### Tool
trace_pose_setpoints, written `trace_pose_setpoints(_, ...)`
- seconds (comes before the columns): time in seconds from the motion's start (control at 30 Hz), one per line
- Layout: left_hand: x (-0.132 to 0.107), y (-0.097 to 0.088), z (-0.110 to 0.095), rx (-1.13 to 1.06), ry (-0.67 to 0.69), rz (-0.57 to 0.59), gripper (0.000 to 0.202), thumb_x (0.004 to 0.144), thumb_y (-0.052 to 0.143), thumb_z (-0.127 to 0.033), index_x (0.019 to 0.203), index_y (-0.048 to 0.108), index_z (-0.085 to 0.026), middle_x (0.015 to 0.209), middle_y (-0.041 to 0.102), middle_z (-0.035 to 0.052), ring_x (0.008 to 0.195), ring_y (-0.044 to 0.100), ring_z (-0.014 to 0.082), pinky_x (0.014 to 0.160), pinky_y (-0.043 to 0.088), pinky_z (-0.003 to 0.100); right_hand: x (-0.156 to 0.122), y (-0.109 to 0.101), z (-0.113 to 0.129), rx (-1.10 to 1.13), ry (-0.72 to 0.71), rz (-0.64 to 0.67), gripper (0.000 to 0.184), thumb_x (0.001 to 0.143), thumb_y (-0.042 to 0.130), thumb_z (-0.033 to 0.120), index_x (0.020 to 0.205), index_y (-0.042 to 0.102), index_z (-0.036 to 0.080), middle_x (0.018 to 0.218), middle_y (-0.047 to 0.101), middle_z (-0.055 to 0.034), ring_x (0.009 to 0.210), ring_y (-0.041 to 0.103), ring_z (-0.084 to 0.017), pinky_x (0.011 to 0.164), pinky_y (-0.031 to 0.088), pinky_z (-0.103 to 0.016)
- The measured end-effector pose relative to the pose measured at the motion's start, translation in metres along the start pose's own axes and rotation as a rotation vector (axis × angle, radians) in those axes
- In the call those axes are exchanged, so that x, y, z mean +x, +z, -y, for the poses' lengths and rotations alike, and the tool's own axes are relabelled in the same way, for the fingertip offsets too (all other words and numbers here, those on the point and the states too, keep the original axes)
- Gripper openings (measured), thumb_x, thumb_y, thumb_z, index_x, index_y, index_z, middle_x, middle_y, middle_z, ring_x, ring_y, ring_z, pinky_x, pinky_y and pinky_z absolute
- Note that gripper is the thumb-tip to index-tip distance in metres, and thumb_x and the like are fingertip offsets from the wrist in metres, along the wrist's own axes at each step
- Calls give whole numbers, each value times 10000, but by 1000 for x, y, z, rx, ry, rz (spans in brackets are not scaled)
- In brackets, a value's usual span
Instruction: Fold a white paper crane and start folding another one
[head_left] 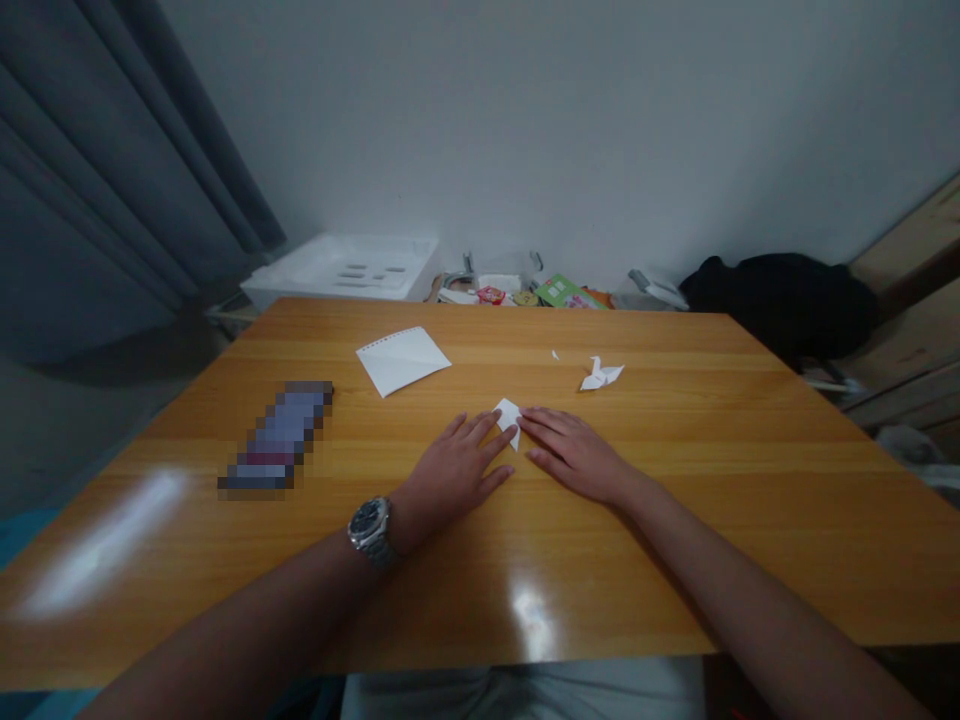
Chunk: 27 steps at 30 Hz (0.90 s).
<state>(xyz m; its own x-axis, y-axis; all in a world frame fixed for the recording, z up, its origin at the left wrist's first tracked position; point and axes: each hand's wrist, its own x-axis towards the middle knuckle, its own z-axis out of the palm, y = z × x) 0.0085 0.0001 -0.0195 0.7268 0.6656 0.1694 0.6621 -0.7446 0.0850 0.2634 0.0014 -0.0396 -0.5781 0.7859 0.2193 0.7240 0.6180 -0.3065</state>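
Observation:
A small folded piece of white paper [508, 414] lies flat on the wooden table [645, 560], its narrow point toward me. My left hand [459, 468] rests on its left side, fingers stretched out over the paper and thumb on the wood. From the other side, my right hand [570, 450] lies flat with its fingertips at the paper's right edge. Neither hand is closed round anything. A folded white paper crane [601, 374] sits beyond my right hand, with a tiny paper scrap [555, 354] beside it.
A white sheet with a perforated edge [403, 360] lies at the back left. A pixelated, phone-shaped object [281, 435] is on the left. Past the far edge are a white tray [352, 265], a green booklet [566, 292] and a black cloth-like heap [780, 300].

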Motion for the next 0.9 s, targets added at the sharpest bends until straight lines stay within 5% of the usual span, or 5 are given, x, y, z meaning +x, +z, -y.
trace_pose_setpoints(0.9,-1,4,-2,53,8,18,576,1047,398,-470,1555,352,-203,1592,383,173,1465,378,290,1209,253,512,1,0,1,-36,-9,38,515,1049,414,469,1514,459,252,1575,451,-65,1461,396,-272,1195,343,-521)
